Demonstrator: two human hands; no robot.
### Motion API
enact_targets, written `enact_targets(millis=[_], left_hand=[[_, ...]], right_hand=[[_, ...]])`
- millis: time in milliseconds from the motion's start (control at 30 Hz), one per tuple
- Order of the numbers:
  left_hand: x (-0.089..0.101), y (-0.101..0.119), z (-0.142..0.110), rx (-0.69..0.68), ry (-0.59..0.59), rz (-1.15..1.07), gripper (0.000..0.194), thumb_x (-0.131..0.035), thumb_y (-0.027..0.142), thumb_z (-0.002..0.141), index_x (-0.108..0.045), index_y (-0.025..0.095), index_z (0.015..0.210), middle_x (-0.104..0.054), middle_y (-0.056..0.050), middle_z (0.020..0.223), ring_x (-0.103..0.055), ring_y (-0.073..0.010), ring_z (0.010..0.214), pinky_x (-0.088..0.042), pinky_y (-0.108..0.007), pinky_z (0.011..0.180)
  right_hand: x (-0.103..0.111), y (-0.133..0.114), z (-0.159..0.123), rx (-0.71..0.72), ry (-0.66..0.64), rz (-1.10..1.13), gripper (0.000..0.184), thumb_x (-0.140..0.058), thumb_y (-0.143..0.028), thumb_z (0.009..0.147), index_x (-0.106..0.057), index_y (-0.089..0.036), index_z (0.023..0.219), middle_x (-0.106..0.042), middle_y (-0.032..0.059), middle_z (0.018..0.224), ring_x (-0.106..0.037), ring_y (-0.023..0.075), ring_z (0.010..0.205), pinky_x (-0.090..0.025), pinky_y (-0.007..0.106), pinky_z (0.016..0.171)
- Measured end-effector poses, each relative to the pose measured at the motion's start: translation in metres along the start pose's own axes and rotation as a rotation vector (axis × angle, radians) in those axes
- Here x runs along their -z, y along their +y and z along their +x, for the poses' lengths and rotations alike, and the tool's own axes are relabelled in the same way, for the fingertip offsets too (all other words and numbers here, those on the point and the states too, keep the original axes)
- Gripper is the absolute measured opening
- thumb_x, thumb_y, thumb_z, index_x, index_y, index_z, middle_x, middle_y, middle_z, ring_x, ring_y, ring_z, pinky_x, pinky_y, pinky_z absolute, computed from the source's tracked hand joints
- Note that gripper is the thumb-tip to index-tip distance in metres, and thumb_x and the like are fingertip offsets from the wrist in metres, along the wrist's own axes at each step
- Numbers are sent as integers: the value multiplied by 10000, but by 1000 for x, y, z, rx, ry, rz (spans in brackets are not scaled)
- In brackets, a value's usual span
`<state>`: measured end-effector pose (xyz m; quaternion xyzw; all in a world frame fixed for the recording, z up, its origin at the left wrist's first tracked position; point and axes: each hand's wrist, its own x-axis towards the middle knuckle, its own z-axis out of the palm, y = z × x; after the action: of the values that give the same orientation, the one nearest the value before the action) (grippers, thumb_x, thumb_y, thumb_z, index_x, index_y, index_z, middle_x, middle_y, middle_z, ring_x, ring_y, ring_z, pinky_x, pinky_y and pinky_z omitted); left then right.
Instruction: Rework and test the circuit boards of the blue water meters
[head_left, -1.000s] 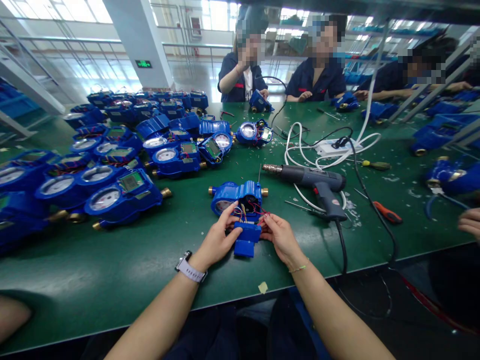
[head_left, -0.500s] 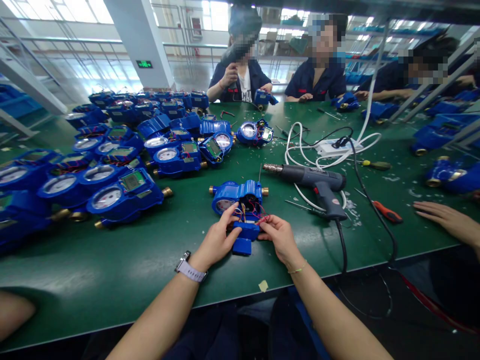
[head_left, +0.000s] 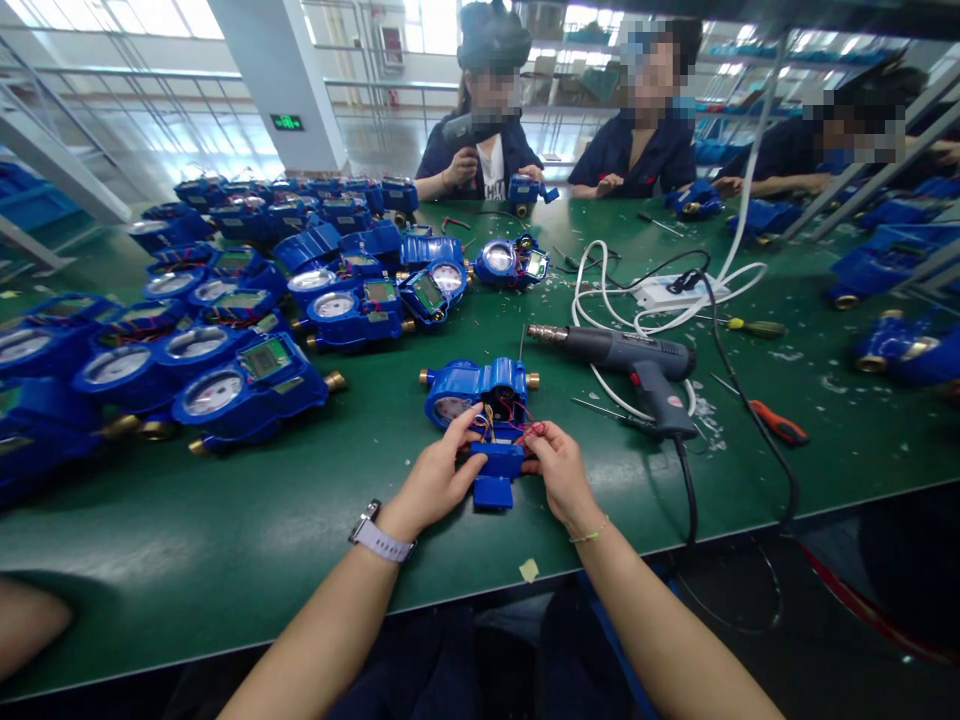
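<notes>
Blue meter (head_left: 480, 388), opened, lying on the green table (head_left: 360, 530) between the grey heat gun (head_left: 630, 356) and the rows of finished-looking blue meters (head_left: 247, 385), its wires spilling toward the near edge. Left hand (head_left: 442, 478): thumb and fingers gripping the small blue cover (head_left: 496, 460) below the housing; right hand (head_left: 559, 468): fingertips pinching the thin red wires (head_left: 534, 430).
</notes>
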<state>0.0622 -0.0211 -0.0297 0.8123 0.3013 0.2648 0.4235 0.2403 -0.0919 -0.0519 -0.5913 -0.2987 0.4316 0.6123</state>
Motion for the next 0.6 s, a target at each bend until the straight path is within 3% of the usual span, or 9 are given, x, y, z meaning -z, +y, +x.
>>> enact_targets(millis=[267,433,533,600], left_hand=[[5,-2,-1,-13,-37,14,617,-513,254,901,-257,255,1463,-664,-66,1105,-647,-196,996,-507,-352,918],[5,-3,-2,-3,-20,28,622,-505,240,897,-245,231,1462,-668,-69,1077,-652,-194,970,-513,-356,902],[3,-2,-2,19,31,93,634,-556,268,873,-278,220,1441,-663,-86,1105,-642,-227,1014,-502,-403,922],[2,-1,-2,2,131,172,654,-618,301,836,-322,200,1411,-640,-109,1159,-624,-252,1042,-487,-436,935]], right_hand=[[-3,0,-1,1,-28,4,210,-583,-342,950,-586,-134,925,-566,-16,768,-536,92,581,-478,219,521],[1,-2,-2,-10,-112,-12,205,-589,-336,947,-590,-132,934,-582,-8,789,-565,106,621,-504,245,566],[3,-4,-5,0,-161,-34,188,-609,-318,934,-596,-131,921,-599,3,821,-590,123,681,-522,271,619],[2,-4,-8,14,-181,-52,178,-624,-307,924,-600,-131,910,-605,5,830,-598,130,706,-527,282,643]])
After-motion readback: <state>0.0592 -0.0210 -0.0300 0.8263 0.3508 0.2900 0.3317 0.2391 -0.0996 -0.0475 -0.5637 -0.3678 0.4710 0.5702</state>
